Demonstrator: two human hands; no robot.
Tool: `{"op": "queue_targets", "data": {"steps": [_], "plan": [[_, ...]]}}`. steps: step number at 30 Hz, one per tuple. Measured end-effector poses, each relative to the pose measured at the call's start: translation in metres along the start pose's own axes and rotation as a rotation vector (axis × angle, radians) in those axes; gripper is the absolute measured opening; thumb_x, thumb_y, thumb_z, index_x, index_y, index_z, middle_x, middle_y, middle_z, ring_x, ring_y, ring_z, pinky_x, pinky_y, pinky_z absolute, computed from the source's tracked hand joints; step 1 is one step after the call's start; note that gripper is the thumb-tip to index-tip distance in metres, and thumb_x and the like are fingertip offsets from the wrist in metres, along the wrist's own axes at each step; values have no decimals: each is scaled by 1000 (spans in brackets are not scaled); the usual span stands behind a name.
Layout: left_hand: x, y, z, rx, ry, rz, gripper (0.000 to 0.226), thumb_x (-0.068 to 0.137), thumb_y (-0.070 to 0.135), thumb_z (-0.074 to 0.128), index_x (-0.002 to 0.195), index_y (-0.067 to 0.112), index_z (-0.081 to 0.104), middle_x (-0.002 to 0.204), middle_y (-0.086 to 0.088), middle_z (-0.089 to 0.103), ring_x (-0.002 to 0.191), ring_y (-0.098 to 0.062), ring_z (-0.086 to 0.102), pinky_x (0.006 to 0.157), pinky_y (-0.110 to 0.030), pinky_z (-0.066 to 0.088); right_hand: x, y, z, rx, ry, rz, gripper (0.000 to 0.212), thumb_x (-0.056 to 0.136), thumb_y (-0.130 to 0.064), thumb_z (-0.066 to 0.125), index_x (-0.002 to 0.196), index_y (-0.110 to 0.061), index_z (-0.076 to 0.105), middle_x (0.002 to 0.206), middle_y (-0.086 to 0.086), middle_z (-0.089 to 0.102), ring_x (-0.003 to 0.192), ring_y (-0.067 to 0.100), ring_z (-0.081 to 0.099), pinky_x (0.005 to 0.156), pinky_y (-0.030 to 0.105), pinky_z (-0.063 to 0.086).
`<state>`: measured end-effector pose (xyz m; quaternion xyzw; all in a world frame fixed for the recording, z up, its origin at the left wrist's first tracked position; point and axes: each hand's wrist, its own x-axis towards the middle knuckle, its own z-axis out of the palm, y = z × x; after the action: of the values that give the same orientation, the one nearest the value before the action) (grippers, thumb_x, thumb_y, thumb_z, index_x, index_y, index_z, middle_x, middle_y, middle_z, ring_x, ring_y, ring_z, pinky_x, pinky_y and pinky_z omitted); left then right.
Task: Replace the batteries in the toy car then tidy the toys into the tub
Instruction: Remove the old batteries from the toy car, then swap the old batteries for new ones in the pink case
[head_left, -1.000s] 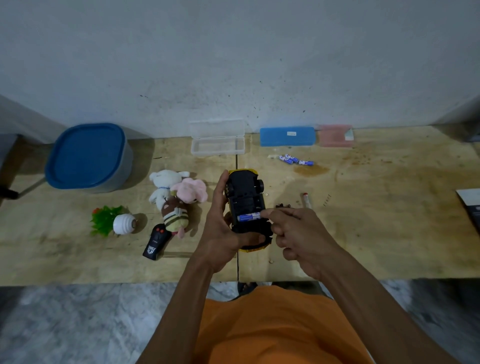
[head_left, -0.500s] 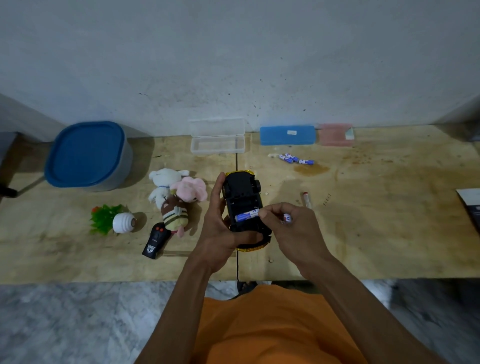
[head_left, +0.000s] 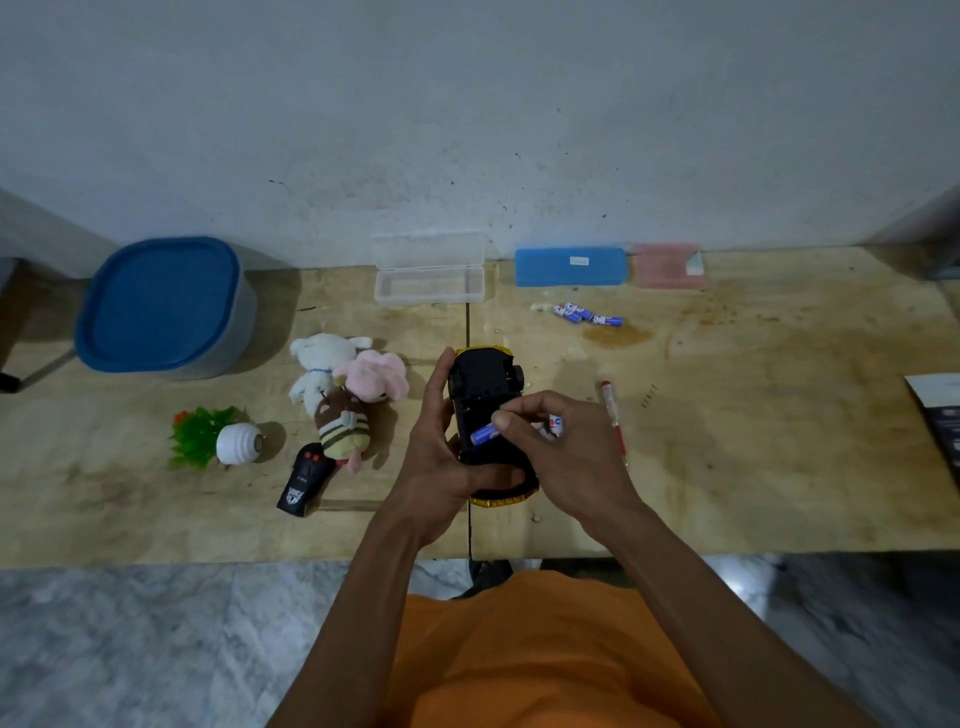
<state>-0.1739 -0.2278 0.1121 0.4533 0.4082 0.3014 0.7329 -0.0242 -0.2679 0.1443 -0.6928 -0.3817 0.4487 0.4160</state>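
Observation:
My left hand (head_left: 434, 457) grips the yellow toy car (head_left: 480, 379), held upside down so its black underside faces me. A blue battery (head_left: 482, 433) lies across the open compartment. My right hand (head_left: 561, 457) pinches that battery's end with thumb and forefinger, and a second blue-and-white battery (head_left: 555, 422) sticks out between its fingers. Several spare batteries (head_left: 587, 314) lie on the table behind. The tub (head_left: 166, 306) with a blue lid stands at the far left, lid on. Plush toys (head_left: 345, 389), a black remote (head_left: 305, 480) and a green-and-white toy (head_left: 218, 439) lie left of the car.
A clear open case (head_left: 429, 275), a blue case (head_left: 570, 266) and a pink case (head_left: 667, 265) line the wall. A red-handled screwdriver (head_left: 614, 415) lies right of my hands. A dark booklet (head_left: 940, 410) sits at the right edge. The wooden table (head_left: 753, 467) ends near my body.
My right hand has shifted up and left over the car's underside, and the blue battery under its fingertips has tilted. A second battery now shows between its fingers. The left hand keeps its hold.

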Motion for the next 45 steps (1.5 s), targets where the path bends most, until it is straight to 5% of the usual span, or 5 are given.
{"op": "queue_targets", "data": {"steps": [7,13,20,34,45], "plan": [[17,-21,-1,39,31,-97,133,53,-8,89,152,54,25,152,-1,48,129,-34,58,94,-61,54,27,3,-13,421,87,212,7,92,-19,70,93,-16,76,69,-4,65,47,7,45,43,18,36],[52,-42,-6,94,153,-257,137,54,-27,82,156,43,23,144,-2,50,122,-28,60,89,-48,59,77,13,-56,911,-1,557,16,100,-22,54,94,-9,62,70,1,53,50,9,49,35,17,33],[92,-62,1,369,121,-320,137,52,-18,89,159,31,18,137,19,46,130,-20,47,99,-39,51,110,30,-65,639,55,596,22,94,-33,67,92,-11,65,70,0,58,55,14,53,43,24,38],[99,-75,-28,553,13,-219,135,56,-21,87,160,12,8,143,9,42,132,-18,44,102,-27,45,89,52,-57,477,160,552,23,93,-34,69,90,-11,65,67,0,49,49,13,43,45,25,35],[112,-54,2,896,210,-159,127,47,67,81,156,42,21,154,-6,28,142,-33,28,114,-57,33,106,68,-133,462,390,454,20,90,-23,74,76,-17,61,56,-1,35,40,11,27,42,20,23]]}}
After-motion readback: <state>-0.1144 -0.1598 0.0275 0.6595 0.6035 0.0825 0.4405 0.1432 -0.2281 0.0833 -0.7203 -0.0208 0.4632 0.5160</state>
